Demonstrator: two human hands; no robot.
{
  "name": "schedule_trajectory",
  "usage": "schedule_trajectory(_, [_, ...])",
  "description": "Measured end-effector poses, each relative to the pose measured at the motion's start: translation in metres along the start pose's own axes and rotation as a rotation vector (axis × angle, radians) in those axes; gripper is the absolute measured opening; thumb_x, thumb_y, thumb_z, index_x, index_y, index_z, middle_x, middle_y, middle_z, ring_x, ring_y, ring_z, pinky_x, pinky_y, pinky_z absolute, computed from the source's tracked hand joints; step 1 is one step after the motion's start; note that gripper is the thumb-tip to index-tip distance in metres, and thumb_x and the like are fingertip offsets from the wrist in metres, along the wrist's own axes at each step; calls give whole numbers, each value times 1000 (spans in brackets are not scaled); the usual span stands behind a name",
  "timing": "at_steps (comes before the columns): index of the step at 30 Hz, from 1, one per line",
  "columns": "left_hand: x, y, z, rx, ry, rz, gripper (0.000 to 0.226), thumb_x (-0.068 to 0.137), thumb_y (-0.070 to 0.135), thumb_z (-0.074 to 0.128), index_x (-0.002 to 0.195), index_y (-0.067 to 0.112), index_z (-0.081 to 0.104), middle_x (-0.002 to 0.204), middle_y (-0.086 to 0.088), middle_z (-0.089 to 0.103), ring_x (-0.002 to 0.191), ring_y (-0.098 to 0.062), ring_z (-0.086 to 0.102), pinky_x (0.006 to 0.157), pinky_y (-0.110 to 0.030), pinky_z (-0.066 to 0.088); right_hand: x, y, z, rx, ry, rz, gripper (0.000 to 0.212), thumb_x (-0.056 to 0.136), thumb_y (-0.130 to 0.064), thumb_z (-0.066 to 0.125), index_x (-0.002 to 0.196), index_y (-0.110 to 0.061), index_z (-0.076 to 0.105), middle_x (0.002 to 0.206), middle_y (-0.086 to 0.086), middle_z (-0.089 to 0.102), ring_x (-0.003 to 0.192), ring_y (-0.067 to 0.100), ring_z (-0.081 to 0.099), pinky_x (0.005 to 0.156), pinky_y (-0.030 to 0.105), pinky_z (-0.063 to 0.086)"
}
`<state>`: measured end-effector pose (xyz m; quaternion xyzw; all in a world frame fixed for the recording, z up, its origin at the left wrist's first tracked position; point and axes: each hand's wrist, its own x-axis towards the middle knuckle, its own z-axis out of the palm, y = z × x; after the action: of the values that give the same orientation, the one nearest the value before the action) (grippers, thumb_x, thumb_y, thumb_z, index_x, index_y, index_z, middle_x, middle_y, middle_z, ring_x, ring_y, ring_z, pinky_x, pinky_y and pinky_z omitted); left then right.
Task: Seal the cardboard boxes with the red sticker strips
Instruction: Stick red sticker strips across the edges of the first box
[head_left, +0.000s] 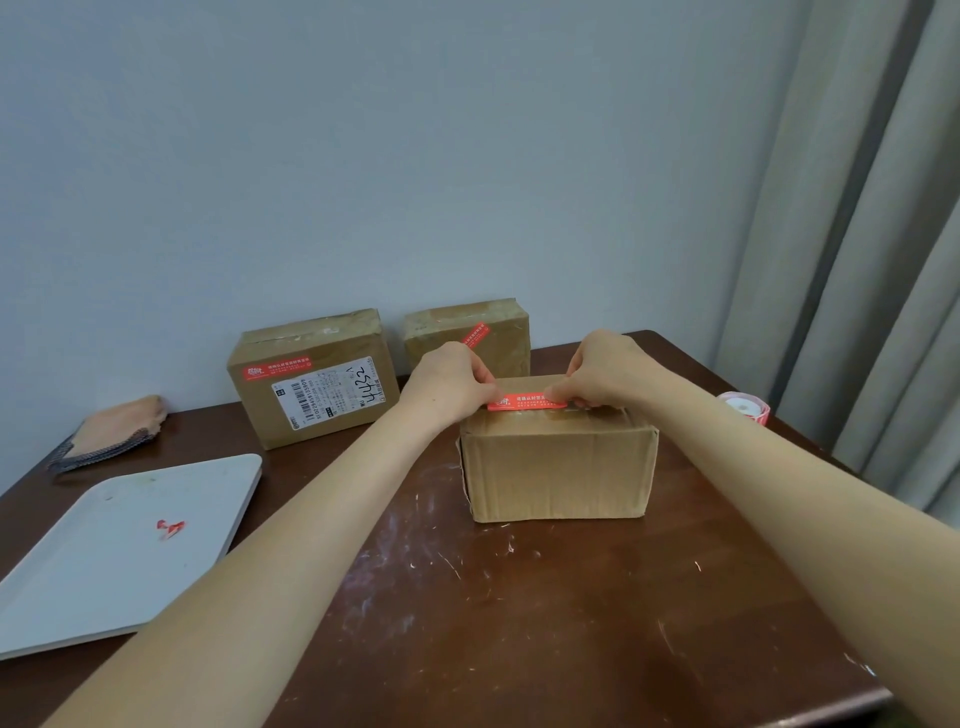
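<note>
Scratched brown wooden table (519, 623) under cardboard box (558, 475), left hand (452, 379) and right hand (608, 369) pinching red sticker strip (524, 401) atop it, white tray (130, 582) left of box, grey curtain (857, 260) right of box

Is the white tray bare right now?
No, a small red scrap lies on the white tray, near its middle.

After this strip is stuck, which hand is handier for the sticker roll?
Probably the right hand: the sticker roll sits on its side of the box; the left hand is across it.
</note>
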<state>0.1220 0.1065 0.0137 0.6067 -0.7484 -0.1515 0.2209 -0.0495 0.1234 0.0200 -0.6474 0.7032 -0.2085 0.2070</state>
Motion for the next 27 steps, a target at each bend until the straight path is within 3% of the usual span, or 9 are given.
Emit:
schedule_trajectory(5, [2, -3, 3, 6, 13, -5, 10, 79, 27, 73, 83, 18, 72, 88, 3, 64, 84, -12, 58, 71, -25, 44, 2, 0, 1, -32, -5, 18, 20, 71, -25, 76, 68, -10, 65, 61, 3, 63, 59, 15, 57, 63, 29, 49])
schedule_trajectory(9, [1, -9, 4, -44, 14, -50, 26, 78, 30, 73, 94, 15, 59, 93, 2, 58, 87, -15, 55, 70, -25, 40, 1, 4, -1, 18, -22, 38, 18, 77, -20, 72, 83, -2, 72, 66, 7, 64, 58, 16, 54, 59, 28, 46])
schedule_trajectory(12, [-3, -15, 6, -60, 47, -36, 16, 83, 24, 67, 95, 20, 58, 103, -2, 62, 88, -15, 56, 69, -25, 43, -2, 8, -2, -53, 34, 1, 9, 79, -19, 67, 80, -11, 71, 79, 7, 71, 70, 18, 62, 68, 34, 52])
schedule_trajectory(14, [-12, -18, 10, 30, 116, 108, 20, 88, 19, 60, 107, 23, 61, 114, -3, 57, 98, -16, 54, 84, -28, 45, -10, 11, -2, -132, 168, -67, 9, 84, -20, 58, 79, -25, 65, 93, 0, 69, 87, 20, 63, 71, 32, 50])
schedule_trajectory(16, [-24, -17, 15, 146, 163, 319, 31, 93, 22, 50, 123, 25, 58, 123, 1, 52, 114, -17, 47, 96, -33, 41, -18, 14, 2, -144, 245, -189, 23, 90, -20, 49, 94, -31, 69, 105, -3, 63, 99, 20, 59, 76, 31, 46])
schedule_trajectory(18, [-36, -14, 21, 238, 125, 419, 37, 97, 34, 42, 133, 30, 51, 133, 4, 48, 125, -18, 38, 102, -37, 37, -26, 16, 9, -172, 225, -302, 32, 94, -23, 43, 110, -33, 69, 114, -2, 56, 111, 19, 49, 89, 34, 43])
schedule_trajectory(20, [-42, -14, 28, 311, 73, 409, 44, 97, 46, 36, 139, 33, 43, 142, 4, 41, 132, -18, 31, 105, -37, 33, -33, 17, 17, -284, 176, -368, 36, 97, -27, 38, 120, -39, 63, 121, -2, 50, 116, 19, 41, 95, 36, 40])
schedule_trajectory(27, [-48, -24, 29, 257, 48, 310, 64, 89, 60, 41, 142, 24, 39, 147, 7, 34, 136, -11, 26, 106, -37, 37, -43, 27, 19, -455, 236, -307, 40, 98, -31, 33, 128, -43, 56, 124, -5, 51, 114, 20, 41, 86, 32, 37])
